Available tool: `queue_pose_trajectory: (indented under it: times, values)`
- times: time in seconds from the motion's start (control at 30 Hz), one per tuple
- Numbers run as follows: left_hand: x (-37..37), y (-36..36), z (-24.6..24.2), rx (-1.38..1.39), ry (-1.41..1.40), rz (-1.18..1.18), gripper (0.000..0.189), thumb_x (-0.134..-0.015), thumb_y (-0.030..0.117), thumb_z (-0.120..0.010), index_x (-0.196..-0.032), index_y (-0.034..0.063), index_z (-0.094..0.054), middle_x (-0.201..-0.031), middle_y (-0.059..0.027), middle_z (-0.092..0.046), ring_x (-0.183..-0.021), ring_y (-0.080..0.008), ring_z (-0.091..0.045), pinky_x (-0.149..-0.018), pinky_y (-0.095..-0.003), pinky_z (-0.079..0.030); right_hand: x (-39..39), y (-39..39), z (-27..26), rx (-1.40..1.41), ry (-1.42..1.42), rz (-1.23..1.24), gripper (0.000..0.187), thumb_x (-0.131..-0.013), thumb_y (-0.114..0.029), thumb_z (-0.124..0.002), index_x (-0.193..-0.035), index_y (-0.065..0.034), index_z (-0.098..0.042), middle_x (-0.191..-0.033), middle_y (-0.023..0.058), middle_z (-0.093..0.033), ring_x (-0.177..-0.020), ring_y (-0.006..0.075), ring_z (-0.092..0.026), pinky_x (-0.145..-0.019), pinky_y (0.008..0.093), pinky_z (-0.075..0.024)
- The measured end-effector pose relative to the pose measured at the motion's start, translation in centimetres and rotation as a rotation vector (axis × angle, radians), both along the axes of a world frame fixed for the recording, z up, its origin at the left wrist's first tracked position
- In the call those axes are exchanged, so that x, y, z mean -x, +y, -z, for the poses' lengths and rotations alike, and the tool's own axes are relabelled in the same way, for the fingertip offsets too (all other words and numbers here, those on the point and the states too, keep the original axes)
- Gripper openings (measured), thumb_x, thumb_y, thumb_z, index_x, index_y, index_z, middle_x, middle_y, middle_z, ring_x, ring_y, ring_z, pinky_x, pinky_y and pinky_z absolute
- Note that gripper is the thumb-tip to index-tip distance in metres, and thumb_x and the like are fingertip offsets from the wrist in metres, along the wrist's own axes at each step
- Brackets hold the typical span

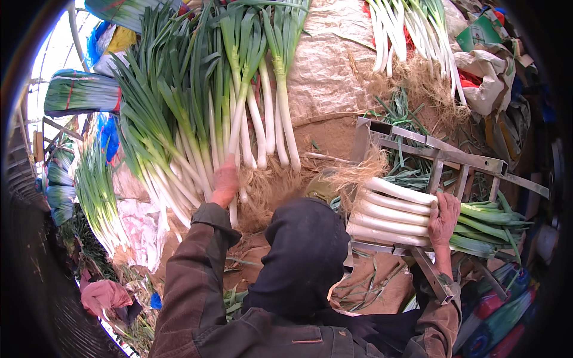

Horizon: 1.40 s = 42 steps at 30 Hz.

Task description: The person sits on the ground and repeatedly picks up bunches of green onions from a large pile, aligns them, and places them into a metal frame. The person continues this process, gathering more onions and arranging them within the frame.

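My left hand grips the white shank of a large green onion near its roots, at the edge of a big pile of green onions whose leaves point away from me. On the right, my right hand lies across a row of several green onions, thumb and fingers over their shanks. That row rests on a metal frame, with its roots towards the middle and its green leaves to the right. The palm side of each hand is hidden.
More green onions with long roots lie at the far right, beside a white woven sack. A tied bundle of green onions is at the left. Cut leaves litter the soil around the metal frame. A pink cloth lies at lower left.
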<state>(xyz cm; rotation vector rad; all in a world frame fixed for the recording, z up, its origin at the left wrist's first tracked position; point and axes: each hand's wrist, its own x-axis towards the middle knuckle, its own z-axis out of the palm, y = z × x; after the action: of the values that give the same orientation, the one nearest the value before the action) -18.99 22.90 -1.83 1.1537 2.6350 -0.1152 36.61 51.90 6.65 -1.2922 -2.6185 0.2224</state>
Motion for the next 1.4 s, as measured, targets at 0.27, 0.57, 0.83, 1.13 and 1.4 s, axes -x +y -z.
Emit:
queue_pose_trajectory:
  times: [0.27, 0.57, 0.83, 1.13, 1.4]
  values:
    - [-0.8, 2.7, -0.6, -0.026, -0.116, -0.013, 0.013, -0.091, 0.013, -0.056, -0.099, 0.0029, -0.06, -0.087, -0.0247, -0.068, -0.088, -0.0445, -0.067, -0.078, -0.0525, -0.053, 0.2, 0.0, -0.5, 0.01, 0.035, -0.008, 0.032, -0.09, -0.018, -0.062, -0.119, -0.0051, -0.062, -0.117, 0.0132, -0.058, -0.116, 0.0354, -0.052, -0.11, 0.0501, -0.0331]
    - [-6.3, 11.6, 4.3, -0.146, -0.421, -0.176, 0.044, -0.092, 0.036, -0.061, -0.106, -0.0054, -0.068, -0.096, -0.0267, -0.071, -0.093, -0.0409, -0.069, -0.086, -0.0458, -0.053, 0.1, 0.0, -0.3, 0.009, 0.016, 0.012, 0.033, -0.091, -0.022, -0.064, -0.12, -0.0069, -0.062, -0.119, 0.0124, -0.058, -0.117, 0.0356, -0.051, -0.111, 0.0515, -0.0326]
    - [-7.7, 15.8, 7.9, -0.062, -0.403, -0.421, 0.055, -0.079, 0.04, -0.079, -0.107, -0.0042, -0.065, -0.104, -0.0222, -0.071, -0.092, -0.0371, -0.071, -0.082, -0.0451, -0.054, 0.2, 0.1, -0.4, 0.005, 0.022, 0.008, 0.034, -0.093, -0.025, -0.062, -0.121, -0.0074, -0.061, -0.118, 0.0129, -0.058, -0.117, 0.0358, -0.052, -0.111, 0.0523, -0.0329]
    - [-5.6, 13.2, 1.9, -0.71, -1.498, -0.683, 0.034, -0.094, 0.016, -0.069, -0.117, 0.0024, -0.049, -0.084, -0.0065, -0.062, -0.068, -0.0157, -0.062, -0.063, -0.0319, -0.057, 0.2, 0.1, -0.3, 0.016, 0.024, 0.02, 0.034, -0.092, -0.024, -0.063, -0.121, -0.0068, -0.062, -0.118, 0.0137, -0.059, -0.115, 0.0364, -0.052, -0.11, 0.0517, -0.0332]
    - [-10.9, 11.4, 2.4, -0.618, -1.044, -0.315, 0.049, -0.094, 0.022, -0.068, -0.133, -0.0002, -0.048, -0.095, -0.0062, -0.063, -0.08, -0.0117, -0.058, -0.069, -0.0267, -0.051, 0.3, 0.0, -0.6, 0.006, 0.033, 0.012, 0.033, -0.092, -0.024, -0.062, -0.12, -0.0057, -0.062, -0.117, 0.0138, -0.058, -0.116, 0.0366, -0.052, -0.11, 0.0513, -0.0331]
